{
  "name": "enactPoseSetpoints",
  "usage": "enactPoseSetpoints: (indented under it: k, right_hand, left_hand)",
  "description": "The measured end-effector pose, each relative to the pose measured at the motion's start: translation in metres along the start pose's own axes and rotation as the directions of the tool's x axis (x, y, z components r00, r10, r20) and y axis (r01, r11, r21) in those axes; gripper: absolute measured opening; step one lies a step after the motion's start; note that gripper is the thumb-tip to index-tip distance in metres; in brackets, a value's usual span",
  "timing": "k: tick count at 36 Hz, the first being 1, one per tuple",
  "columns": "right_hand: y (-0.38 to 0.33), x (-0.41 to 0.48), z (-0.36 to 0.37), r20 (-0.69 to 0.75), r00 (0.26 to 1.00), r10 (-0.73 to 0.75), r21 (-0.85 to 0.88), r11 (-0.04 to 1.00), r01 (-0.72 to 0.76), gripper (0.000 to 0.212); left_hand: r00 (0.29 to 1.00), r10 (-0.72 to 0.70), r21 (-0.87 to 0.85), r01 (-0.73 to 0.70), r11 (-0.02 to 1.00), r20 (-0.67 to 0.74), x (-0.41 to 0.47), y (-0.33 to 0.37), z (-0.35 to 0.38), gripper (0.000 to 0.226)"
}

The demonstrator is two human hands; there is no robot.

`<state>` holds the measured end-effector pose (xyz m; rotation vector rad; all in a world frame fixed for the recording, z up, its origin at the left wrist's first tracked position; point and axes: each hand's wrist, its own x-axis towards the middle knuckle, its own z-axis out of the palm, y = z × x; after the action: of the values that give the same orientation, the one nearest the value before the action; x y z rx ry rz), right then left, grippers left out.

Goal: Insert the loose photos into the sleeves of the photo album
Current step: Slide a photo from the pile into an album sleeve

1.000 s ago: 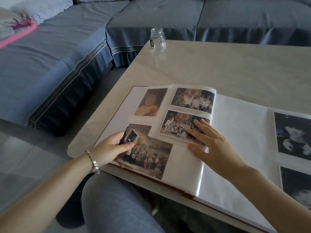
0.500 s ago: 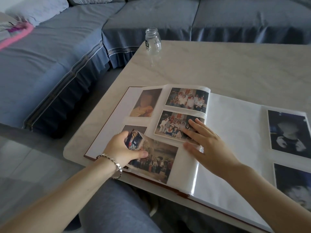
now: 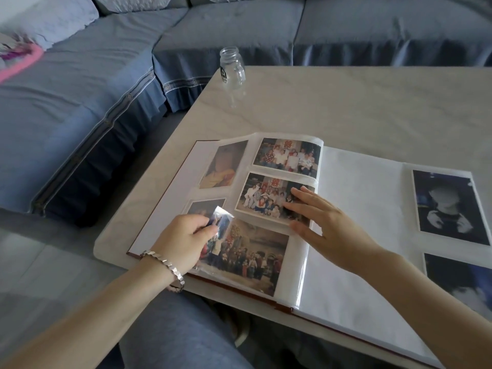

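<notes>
While the right hand (image 3: 328,226) lay flat, fingers straight, pinning the photo album (image 3: 359,209) to the worktop (image 3: 346,107), the left hand (image 3: 183,241) pinched the lifted corner of the loose photo (image 3: 250,251) at the lower sleeve (image 3: 292,262). Thin, glossy and bendy, the print seemed best held by its edges.

Home living room.
A blue-grey sectional sofa (image 3: 80,102) with a pillow (image 3: 53,20) runs beyond and left of the left hand (image 3: 183,243); under the right hand (image 3: 330,230) a marble-look coffee table (image 3: 372,107) bears a family photo album (image 3: 359,195), a glass jar (image 3: 232,67) standing well beyond.
</notes>
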<state>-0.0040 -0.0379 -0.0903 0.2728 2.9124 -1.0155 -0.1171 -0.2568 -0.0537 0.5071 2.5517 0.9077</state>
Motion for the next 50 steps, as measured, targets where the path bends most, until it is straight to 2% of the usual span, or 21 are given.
enactPoseSetpoints:
  k: [4, 10, 13, 23, 28, 34, 39, 50]
  right_hand:
    - [0.001, 0.000, 0.000, -0.002, 1.000, 0.002, 0.013, 1.000, -0.002, 0.046]
    - [0.001, 0.000, 0.000, -0.001, 1.000, 0.018, 0.030, 0.999, -0.018, 0.045]
    - [0.002, 0.000, 0.001, 0.003, 1.000, 0.021, 0.032, 0.999, -0.021, 0.045]
    - [0.000, 0.000, -0.001, 0.023, 0.999, 0.033, 0.018, 0.999, -0.033, 0.046]
    - [0.001, 0.000, -0.001, 0.032, 0.999, 0.033, 0.012, 0.999, -0.033, 0.047]
    - [0.002, 0.000, 0.001, 0.036, 0.999, 0.030, 0.016, 0.999, -0.031, 0.048]
    - [0.003, 0.001, 0.001, 0.031, 0.999, 0.022, 0.029, 0.999, -0.023, 0.048]
    - [0.006, 0.000, 0.001, 0.014, 1.000, 0.011, 0.066, 0.998, -0.012, 0.046]
  left_hand:
    - [0.999, -0.019, -0.048, 0.021, 0.999, 0.038, -0.002, 0.008, -0.005, 0.014]
    - [0.987, -0.161, -0.087, 0.162, 0.983, 0.018, -0.004, 0.016, -0.007, 0.041]
    - [0.981, -0.191, -0.142, 0.194, 0.971, 0.029, -0.004, 0.016, -0.008, 0.038]
    - [0.994, -0.102, -0.132, 0.106, 0.986, 0.033, -0.004, 0.014, -0.003, 0.008]
    - [0.997, -0.066, -0.074, 0.069, 0.995, 0.045, -0.004, 0.018, -0.003, 0.012]
    - [0.992, -0.125, -0.126, 0.124, 0.984, -0.001, -0.005, 0.019, -0.007, 0.022]
    - [0.990, -0.136, -0.103, 0.131, 0.986, -0.041, -0.005, 0.022, -0.007, 0.021]
    - [0.992, -0.122, -0.150, 0.124, 0.981, 0.026, -0.005, 0.029, -0.019, 0.021]
